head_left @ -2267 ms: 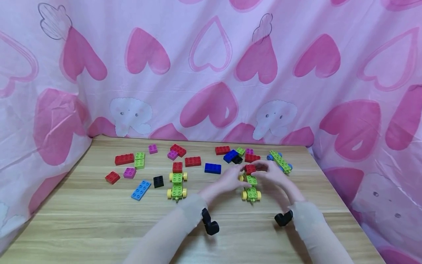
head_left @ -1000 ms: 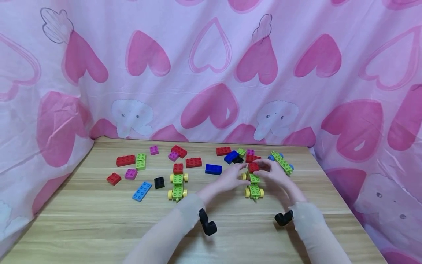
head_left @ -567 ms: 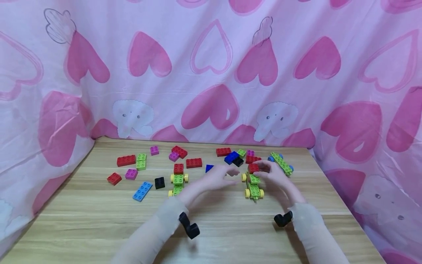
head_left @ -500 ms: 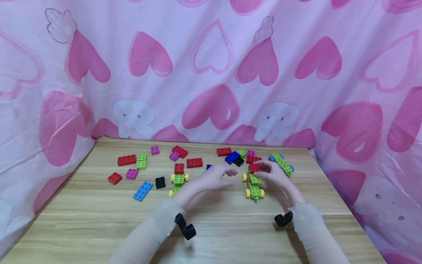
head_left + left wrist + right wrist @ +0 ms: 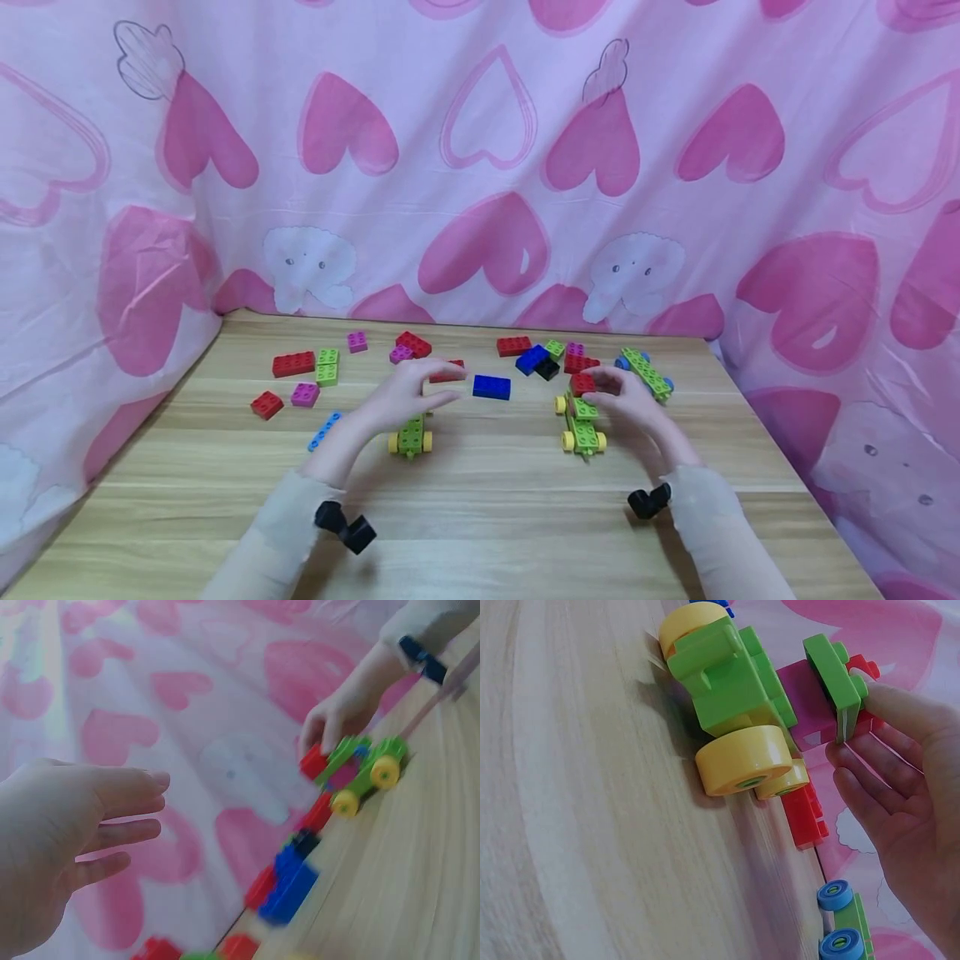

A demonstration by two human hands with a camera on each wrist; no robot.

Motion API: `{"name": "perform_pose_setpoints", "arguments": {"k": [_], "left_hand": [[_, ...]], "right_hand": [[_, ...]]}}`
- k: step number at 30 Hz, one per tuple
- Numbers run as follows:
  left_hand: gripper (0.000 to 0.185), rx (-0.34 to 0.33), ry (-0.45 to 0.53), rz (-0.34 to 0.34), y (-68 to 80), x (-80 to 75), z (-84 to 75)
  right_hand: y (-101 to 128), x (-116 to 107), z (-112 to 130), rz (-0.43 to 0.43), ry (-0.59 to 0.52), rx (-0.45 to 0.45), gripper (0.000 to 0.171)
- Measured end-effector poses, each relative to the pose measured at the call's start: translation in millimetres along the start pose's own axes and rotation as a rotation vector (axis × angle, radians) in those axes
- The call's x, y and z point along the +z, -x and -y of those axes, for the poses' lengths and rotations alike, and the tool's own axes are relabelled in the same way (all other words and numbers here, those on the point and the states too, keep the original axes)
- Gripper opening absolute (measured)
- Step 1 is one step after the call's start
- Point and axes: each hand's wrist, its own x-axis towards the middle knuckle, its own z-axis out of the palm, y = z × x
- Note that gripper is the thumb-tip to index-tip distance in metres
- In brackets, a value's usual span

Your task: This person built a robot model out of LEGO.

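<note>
Two sleeved arms reach over a wooden table [image 5: 525,517], each with a black camera mount at the wrist. The right hand [image 5: 628,406] rests at the far end of a green toy car with yellow wheels [image 5: 581,425]; its fingers [image 5: 877,769] curl loosely against the car's raised green plate and the red block [image 5: 583,382] on top, with the thumb on the plate's upper edge in the right wrist view. Whether they truly pinch it or only touch it cannot be told. Just below those fingers in that view lies a small red brick [image 5: 808,817], and near the palm a blue-wheeled piece [image 5: 840,922] with a green top.

The left hand [image 5: 408,390] hovers with fingers [image 5: 127,802] straight and slightly spread, holding nothing. Directly beneath its fingers stands a second green car with yellow wheels [image 5: 410,436], partly hidden by the hand. Just past its fingertips lies a dark blue brick [image 5: 491,387], with a red brick [image 5: 448,374] half covered by them.

To the left of that hand are a light blue flat piece [image 5: 324,430], a purple block [image 5: 305,393], red blocks and a green one. Farther beyond both hands is a loose cluster of red, blue, black, green and purple bricks [image 5: 551,360], and behind the table hangs a pink cloth with hearts [image 5: 480,167].
</note>
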Motion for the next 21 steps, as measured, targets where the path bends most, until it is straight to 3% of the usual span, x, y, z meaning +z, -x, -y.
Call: {"name": "perform_pose_setpoints", "arguments": {"k": [6, 12, 21], "left_hand": [[0.029, -0.019, -0.049, -0.116, 23.6, -20.7, 18.7], [0.031, -0.039, -0.088, -0.164, 41.8, -36.4, 33.0], [0.044, -0.256, -0.151, -0.172, 75.7, -49.5, 68.4]], "right_hand": [[0.0, 0.9, 0.4, -0.002, -0.014, 0.009, 0.044], [-2.8, 0.9, -3.4, -0.003, -0.025, 0.014, 0.045], [-4.2, 1.7, -5.4, 0.002, -0.049, 0.017, 0.045]]}}
